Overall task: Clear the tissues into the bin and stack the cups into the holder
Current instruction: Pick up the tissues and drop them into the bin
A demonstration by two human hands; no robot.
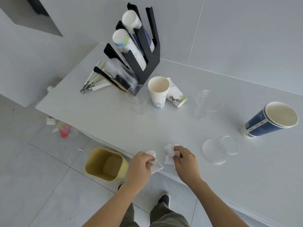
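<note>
My left hand (140, 163) grips a crumpled white tissue (155, 167) at the table's near edge. Just right of it, my right hand (185, 158) pinches a second crumpled tissue (169, 154). A yellow bin (91, 163) stands open on the floor, left of my left hand. The black cup holder (148, 63) at the table's far left carries slanted stacks of paper and clear cups. Loose on the table are a white paper cup (158, 94), a printed cup (177, 97) leaning behind it, clear cups (138, 102) (203, 104) (218, 150), and a blue cup (268, 123).
The white table (114, 122) runs diagonally, its near edge just past my hands. Tongs and paper packets (94, 82) lie beside the holder. Scraps and a red wrapper (64, 131) litter the floor under the table's left end. My shoes (164, 199) stand on grey tiles.
</note>
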